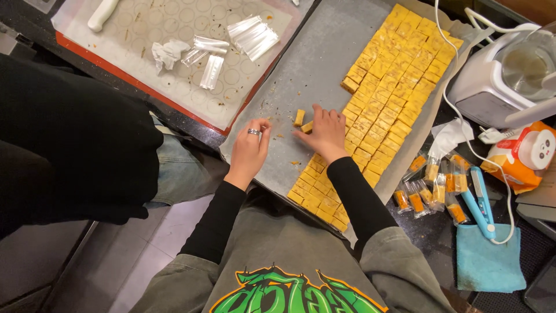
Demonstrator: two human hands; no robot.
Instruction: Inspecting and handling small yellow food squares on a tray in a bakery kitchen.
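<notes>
A grey lined baking tray (301, 69) lies in front of me with several rows of small yellow rectangular candy pieces (394, 87) cut along its right side. My right hand (324, 134) rests flat on the tray, fingers spread, touching a loose yellow piece (307, 127). Another loose piece (299, 117) stands just above it. My left hand (250, 149), with a ring on one finger, hovers over the tray's near left edge with fingers curled and nothing seen in it.
A silicone baking mat (145, 81) at the upper left holds clear empty wrappers (253, 36), crumpled paper and a white handle. Right of the tray lie wrapped candies (431, 188), a blue heat sealer (480, 200) on a blue cloth, a white appliance (504, 75) and an orange packet. A person in black stands at left.
</notes>
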